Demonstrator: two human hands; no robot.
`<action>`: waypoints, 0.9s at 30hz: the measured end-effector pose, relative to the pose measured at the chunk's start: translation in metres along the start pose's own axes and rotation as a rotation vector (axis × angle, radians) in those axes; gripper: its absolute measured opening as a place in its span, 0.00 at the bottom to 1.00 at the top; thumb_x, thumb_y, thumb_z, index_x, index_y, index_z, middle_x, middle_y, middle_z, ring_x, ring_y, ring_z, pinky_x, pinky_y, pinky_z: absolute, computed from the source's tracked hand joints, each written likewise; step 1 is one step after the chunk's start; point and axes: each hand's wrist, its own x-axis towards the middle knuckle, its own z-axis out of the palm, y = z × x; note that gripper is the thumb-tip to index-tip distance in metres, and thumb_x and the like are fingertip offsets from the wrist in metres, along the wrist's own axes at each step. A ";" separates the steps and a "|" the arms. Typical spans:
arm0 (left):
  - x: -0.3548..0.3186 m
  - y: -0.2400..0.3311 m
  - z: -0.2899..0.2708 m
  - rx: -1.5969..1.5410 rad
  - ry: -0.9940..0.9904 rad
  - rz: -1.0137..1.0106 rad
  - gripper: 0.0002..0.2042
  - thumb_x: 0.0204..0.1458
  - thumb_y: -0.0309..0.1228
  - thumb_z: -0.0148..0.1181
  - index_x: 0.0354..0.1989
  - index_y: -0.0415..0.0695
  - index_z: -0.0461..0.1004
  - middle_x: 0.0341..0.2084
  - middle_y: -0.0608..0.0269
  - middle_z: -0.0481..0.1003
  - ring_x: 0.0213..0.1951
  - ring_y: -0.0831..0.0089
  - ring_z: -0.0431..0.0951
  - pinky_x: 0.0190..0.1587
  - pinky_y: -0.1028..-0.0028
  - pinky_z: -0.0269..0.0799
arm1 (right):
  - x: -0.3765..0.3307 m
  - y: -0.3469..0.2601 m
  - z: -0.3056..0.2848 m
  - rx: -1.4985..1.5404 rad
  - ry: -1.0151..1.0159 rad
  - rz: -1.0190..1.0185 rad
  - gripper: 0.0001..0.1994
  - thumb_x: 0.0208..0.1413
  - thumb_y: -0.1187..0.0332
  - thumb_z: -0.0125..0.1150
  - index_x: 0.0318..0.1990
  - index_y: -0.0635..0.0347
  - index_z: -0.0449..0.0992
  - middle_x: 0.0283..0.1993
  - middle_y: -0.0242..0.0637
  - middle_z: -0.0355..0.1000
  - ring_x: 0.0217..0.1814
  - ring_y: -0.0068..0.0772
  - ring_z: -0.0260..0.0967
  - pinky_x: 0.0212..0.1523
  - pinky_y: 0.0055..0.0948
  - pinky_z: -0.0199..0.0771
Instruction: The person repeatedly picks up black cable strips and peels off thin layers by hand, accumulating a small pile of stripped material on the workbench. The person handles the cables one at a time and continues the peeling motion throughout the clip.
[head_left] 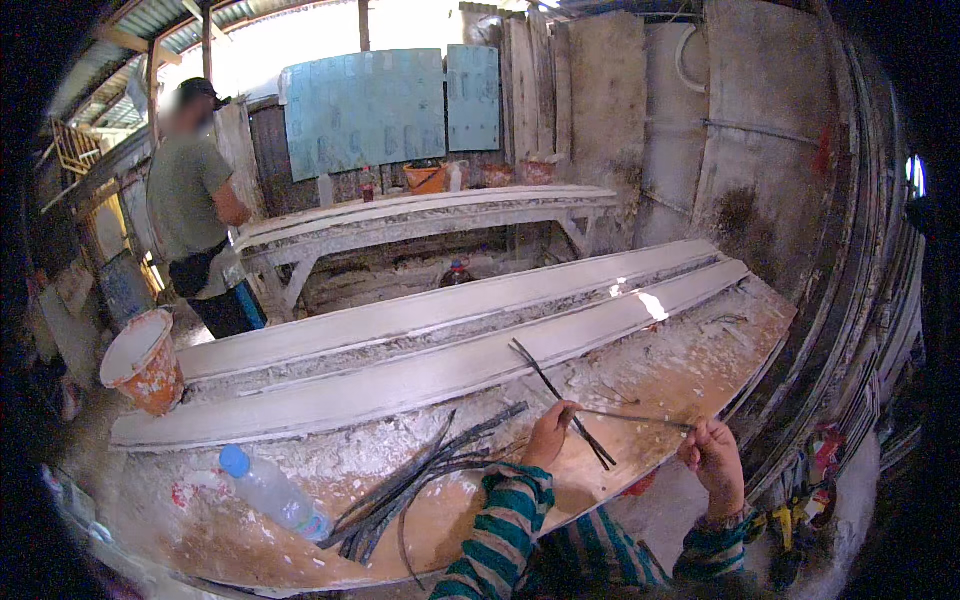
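Long knitted sleeves in horizontal stripes of teal, dark green and pale cream with thin orange bands cover both forearms to the wrists. The left hand (549, 436) and right hand (714, 460) are bare, without gloves, rings or a watch; the cuffs sit snug and ribbed.

Left hand (548, 432): we keep it fisted, fingers pinched shut, striped sleeve reaching forward.
Right hand (713, 458): we curl it closed, wrist raised.
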 end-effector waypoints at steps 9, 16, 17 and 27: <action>0.002 0.016 -0.031 -0.913 -0.108 -0.644 0.10 0.52 0.35 0.52 0.38 0.42 0.70 0.15 0.78 0.59 0.13 0.87 0.53 0.14 0.84 0.47 | 0.101 -0.014 -0.004 0.205 -0.067 -0.180 0.10 0.53 0.62 0.53 0.28 0.58 0.66 0.12 0.23 0.57 0.11 0.16 0.49 0.17 0.19 0.50; 0.005 0.018 -0.045 -0.740 0.070 -0.621 0.15 0.52 0.40 0.52 0.34 0.38 0.69 0.14 0.75 0.61 0.14 0.85 0.54 0.16 0.84 0.47 | 0.164 -0.007 -0.018 0.413 -0.199 -0.041 0.08 0.52 0.68 0.54 0.25 0.57 0.64 0.24 0.30 0.65 0.17 0.18 0.55 0.19 0.17 0.56; 0.001 0.025 -0.047 -0.765 0.062 -0.605 0.15 0.52 0.40 0.51 0.34 0.38 0.69 0.14 0.74 0.62 0.14 0.85 0.54 0.16 0.83 0.47 | 0.156 -0.011 -0.024 0.386 -0.221 -0.020 0.08 0.52 0.68 0.53 0.25 0.57 0.64 0.24 0.31 0.66 0.18 0.18 0.57 0.19 0.18 0.57; 0.005 0.026 -0.054 0.055 0.121 -0.499 0.11 0.54 0.28 0.48 0.42 0.37 0.71 0.24 0.67 0.73 0.19 0.82 0.65 0.23 0.83 0.64 | 0.173 0.001 -0.037 0.326 -0.323 0.024 0.09 0.52 0.64 0.55 0.29 0.60 0.67 0.17 0.28 0.63 0.17 0.19 0.58 0.20 0.20 0.54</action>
